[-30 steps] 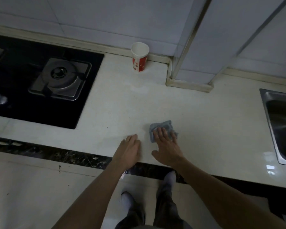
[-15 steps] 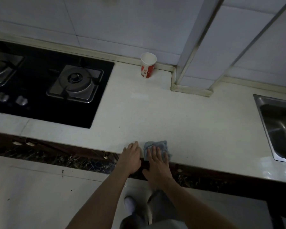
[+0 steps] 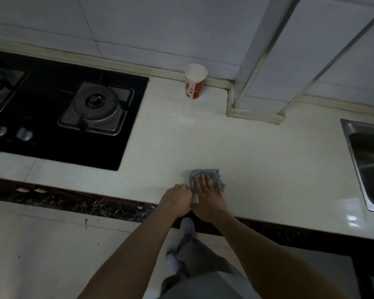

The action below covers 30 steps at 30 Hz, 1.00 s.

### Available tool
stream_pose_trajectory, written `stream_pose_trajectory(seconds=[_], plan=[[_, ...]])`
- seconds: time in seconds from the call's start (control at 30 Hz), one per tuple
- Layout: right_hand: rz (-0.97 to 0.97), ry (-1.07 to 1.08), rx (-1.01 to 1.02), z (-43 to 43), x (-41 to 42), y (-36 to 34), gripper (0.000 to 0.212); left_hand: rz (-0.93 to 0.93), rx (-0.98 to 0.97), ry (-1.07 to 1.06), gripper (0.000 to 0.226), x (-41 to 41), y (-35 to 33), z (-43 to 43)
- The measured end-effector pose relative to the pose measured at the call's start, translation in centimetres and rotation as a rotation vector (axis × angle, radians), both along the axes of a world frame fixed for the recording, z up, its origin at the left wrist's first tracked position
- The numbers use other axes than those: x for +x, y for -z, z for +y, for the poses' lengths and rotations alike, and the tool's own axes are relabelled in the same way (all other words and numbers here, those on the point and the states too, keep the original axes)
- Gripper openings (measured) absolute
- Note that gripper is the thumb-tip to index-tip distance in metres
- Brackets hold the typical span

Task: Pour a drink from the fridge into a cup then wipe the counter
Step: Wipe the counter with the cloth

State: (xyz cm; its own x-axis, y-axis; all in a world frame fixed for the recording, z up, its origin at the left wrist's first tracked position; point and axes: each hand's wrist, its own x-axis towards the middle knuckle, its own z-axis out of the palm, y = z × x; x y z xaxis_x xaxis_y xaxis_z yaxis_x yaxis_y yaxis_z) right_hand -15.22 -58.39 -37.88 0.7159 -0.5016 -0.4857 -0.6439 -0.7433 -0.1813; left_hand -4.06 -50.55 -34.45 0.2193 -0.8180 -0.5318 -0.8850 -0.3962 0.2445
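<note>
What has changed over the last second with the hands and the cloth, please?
The right hand drew the grey cloth back to the counter's front edge, pressing it flat throughout. The left hand, flat a second ago, has curled its fingers beside it. The paper cup stayed by the wall.

Head view — steeply down, close above counter [image 3: 235, 147]

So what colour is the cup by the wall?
White on top, red below, seen in the head view: cup.
</note>
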Motion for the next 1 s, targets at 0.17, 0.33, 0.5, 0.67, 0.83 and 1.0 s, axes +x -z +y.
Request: stream_pose_trajectory(seconds=[0.17, 0.33, 0.5, 0.67, 0.83, 1.0], plan=[[-0.036, 0.057, -0.007, -4.7, 3.2, 0.5, 0.081, 0.091, -0.106, -0.051, 0.038, 1.3, 0.7, -2.2], [-0.080, 0.067, -0.008, -11.3, 6.8, 0.8, 0.083, 0.048, -0.196, -0.053, 0.048, 3.6, 2.5, -4.1], [-0.100, 0.088, -0.025, -18.2, 10.7, 1.2, 0.080, 0.013, -0.145, -0.031, 0.056, 7.1, 3.0, -8.8], [-0.121, 0.109, -0.102, -24.9, 14.6, 2.3, 0.079, -0.010, -0.169, -0.049, 0.057, 10.6, 2.6, -13.7], [-0.126, 0.265, -0.129, -27.3, 18.2, 3.6, 0.082, -0.026, -0.114, -0.054, 0.053, 11.8, 3.2, -15.6], [-0.145, 0.243, -0.158, -30.7, 20.2, 3.4, 0.079, -0.075, -0.062, -0.019, 0.059, 11.3, 4.0, -15.1]])
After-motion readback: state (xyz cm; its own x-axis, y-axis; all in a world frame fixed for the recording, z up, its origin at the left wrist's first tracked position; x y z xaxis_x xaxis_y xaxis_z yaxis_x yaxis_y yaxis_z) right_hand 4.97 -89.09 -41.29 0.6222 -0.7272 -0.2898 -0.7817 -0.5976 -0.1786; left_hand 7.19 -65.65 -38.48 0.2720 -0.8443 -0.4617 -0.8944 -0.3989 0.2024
